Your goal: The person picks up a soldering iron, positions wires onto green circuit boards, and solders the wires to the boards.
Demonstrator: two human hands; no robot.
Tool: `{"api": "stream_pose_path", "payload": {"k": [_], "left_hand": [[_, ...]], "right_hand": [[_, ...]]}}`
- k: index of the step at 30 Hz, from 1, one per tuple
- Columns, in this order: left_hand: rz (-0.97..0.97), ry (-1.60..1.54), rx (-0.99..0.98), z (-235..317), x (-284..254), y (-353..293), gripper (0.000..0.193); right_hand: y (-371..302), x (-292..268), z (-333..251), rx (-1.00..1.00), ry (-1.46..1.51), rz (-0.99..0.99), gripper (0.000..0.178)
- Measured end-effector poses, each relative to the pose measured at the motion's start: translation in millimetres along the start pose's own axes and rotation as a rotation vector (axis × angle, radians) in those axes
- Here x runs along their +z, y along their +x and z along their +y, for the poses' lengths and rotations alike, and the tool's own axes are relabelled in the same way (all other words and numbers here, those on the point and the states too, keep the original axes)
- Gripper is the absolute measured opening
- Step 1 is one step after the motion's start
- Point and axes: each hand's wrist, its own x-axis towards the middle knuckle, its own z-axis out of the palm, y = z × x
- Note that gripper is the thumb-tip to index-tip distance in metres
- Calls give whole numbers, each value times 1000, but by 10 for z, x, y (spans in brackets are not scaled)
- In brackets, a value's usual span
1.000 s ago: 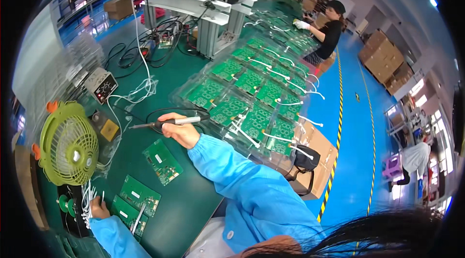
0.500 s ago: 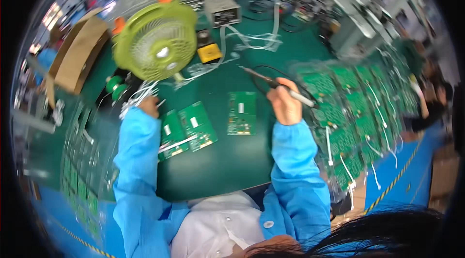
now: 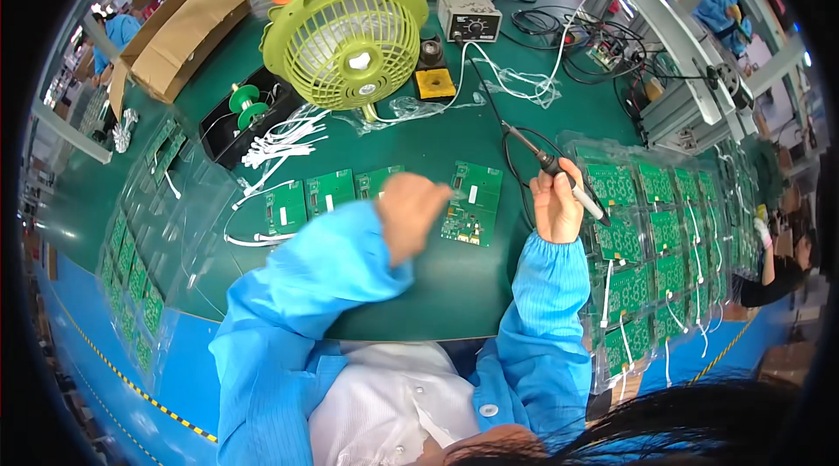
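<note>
My right hand (image 3: 557,204) grips a soldering iron (image 3: 547,160), its tip pointing up and left above the green mat. My left hand (image 3: 412,214) is smeared by motion, its fingers at the left edge of a green circuit board (image 3: 476,208). Whether they hold anything cannot be made out. Left of that hand lie a green board (image 3: 286,206), a second board (image 3: 329,191) and a third board (image 3: 374,181) partly covered by the hand. A white cable (image 3: 253,241) curves beside the leftmost board. Further left rests a bundle of white cables (image 3: 284,138).
A green fan (image 3: 350,46) stands at the back, near a soldering station (image 3: 469,16) and a yellow sponge (image 3: 434,83). A solder spool (image 3: 247,105) sits left of the bundle. Plastic trays of boards (image 3: 642,247) line the right; more trays (image 3: 131,274) lie left.
My left hand has moved right, from the cable bundle to the right-hand circuit board. My right hand still holds the soldering iron. The whole view has shifted.
</note>
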Motion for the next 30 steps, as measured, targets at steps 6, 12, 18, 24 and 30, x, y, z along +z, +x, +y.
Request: {"api": "stream_pose_path", "payload": {"k": [6, 12, 18, 24, 30], "left_hand": [[-147, -143, 23, 227, 446, -188, 15], [-302, -8, -54, 226, 367, -444, 14], [-158, -72, -100, 209, 21, -288, 20], [-26, -342, -129, 273, -603, 81, 21], [-293, -1444, -1011, 227, -591, -82, 17]], "right_hand": [[-14, -48, 51, 14, 35, -10, 26], [-80, 81, 53, 37, -50, -33, 29], [-160, 265, 207, 42, -102, -68, 29], [-292, 354, 147, 94, -137, -123, 24], [-420, 581, 226, 152, -351, -160, 28]]}}
